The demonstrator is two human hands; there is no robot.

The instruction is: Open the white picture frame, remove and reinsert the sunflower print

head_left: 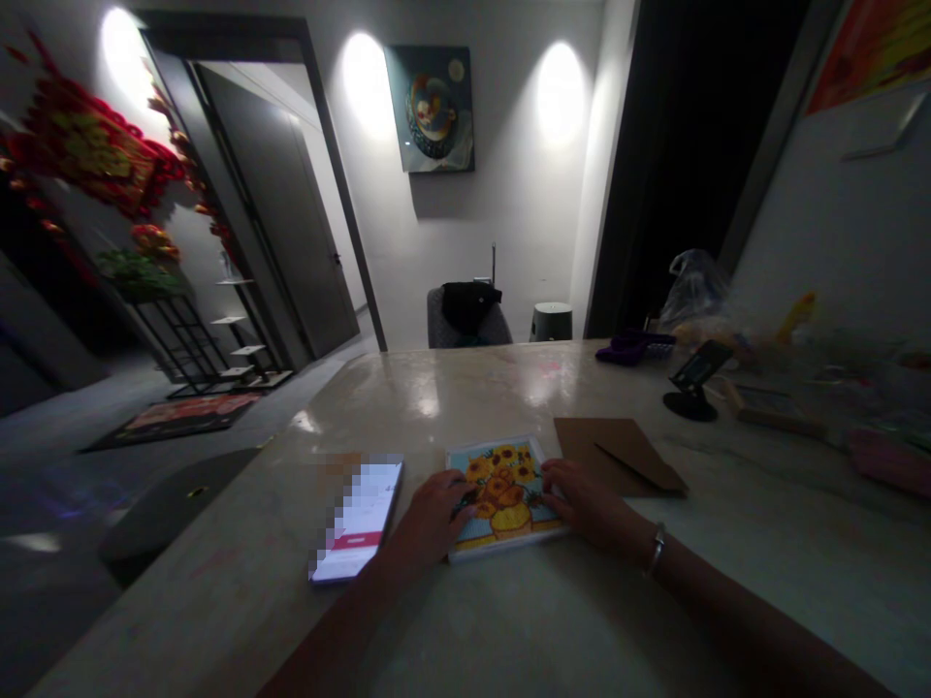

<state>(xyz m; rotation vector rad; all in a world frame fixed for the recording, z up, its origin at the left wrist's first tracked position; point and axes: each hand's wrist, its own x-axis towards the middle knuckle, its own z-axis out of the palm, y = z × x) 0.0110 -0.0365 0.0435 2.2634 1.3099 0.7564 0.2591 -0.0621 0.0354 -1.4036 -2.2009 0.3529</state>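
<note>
A small square sunflower picture with a white border lies on the marble table in front of me. It shows yellow and orange flowers in a yellow vase on a light blue ground. At its left edge is my left hand, with bent fingers and thumb over the border. My right hand holds the opposite edge in the same way, a silver bangle on its wrist. Some fingertips are too dark to make out. Just left of my left hand lies a lit phone, its screen partly pixelated.
Beyond my right hand lies a brown envelope. Farther right stand a black phone stand, a purple cloth item and blurred clutter with a plastic bag. Across the marble table is a chair.
</note>
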